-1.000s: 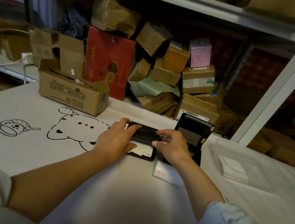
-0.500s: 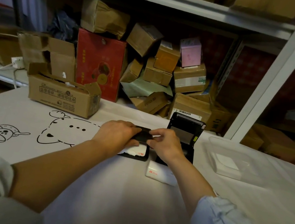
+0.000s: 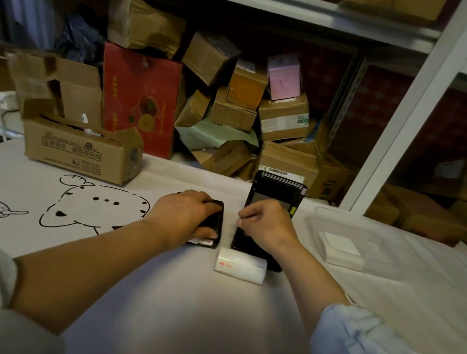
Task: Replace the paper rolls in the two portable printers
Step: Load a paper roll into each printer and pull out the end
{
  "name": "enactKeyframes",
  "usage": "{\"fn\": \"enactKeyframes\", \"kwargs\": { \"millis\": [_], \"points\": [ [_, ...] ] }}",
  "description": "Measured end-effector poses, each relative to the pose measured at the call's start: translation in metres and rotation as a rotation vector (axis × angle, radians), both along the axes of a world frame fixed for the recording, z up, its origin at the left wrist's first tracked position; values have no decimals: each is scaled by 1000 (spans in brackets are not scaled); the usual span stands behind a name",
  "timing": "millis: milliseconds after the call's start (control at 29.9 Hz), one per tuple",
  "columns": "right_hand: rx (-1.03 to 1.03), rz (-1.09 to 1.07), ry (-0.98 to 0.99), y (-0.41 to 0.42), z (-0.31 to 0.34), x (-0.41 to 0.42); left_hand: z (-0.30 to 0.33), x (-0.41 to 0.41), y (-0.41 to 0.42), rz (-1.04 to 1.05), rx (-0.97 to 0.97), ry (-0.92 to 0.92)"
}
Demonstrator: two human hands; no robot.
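I'm in a parcel storeroom or small stockroom. Right ahead of me stands a grey metal shelving rack, its bays stuffed with taped brown cardboard parcels heaped any which way, some bearing shipping labels and a barcode. Among them stand a red printed fruit carton and a small pink box. An opened cardboard box sits on my table, which is covered in white cloth printed with cartoon animals. A power strip lies on the low shelf at left.
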State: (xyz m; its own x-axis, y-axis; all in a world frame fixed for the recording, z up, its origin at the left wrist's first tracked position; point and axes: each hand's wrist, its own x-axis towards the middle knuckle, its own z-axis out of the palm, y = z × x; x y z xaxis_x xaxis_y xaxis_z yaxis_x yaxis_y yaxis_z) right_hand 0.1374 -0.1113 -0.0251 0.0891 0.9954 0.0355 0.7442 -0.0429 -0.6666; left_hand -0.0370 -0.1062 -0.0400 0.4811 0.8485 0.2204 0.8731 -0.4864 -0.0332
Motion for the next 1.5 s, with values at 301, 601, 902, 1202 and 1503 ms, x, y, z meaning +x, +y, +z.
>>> {"fn": "enactKeyframes", "kwargs": {
  "millis": [301, 601, 902, 1202, 1503],
  "points": [
    [-249, 360, -515, -29, 3, 12, 1, 36, -7, -130, -213, -218],
    [-277, 272, -142, -36, 12, 22, 9, 32, -17, -89, -669, -795],
    [-293, -11, 925, -39, 8, 36, 29, 47, -27, 126, -887, -1264],
    [-86, -38, 807, -40, 0, 27, 24, 64, -21, 266, -503, -1180],
    [1, 139, 599, -43, 13, 27, 28, 59, -21, 129, -963, -1545]
  ]
}}
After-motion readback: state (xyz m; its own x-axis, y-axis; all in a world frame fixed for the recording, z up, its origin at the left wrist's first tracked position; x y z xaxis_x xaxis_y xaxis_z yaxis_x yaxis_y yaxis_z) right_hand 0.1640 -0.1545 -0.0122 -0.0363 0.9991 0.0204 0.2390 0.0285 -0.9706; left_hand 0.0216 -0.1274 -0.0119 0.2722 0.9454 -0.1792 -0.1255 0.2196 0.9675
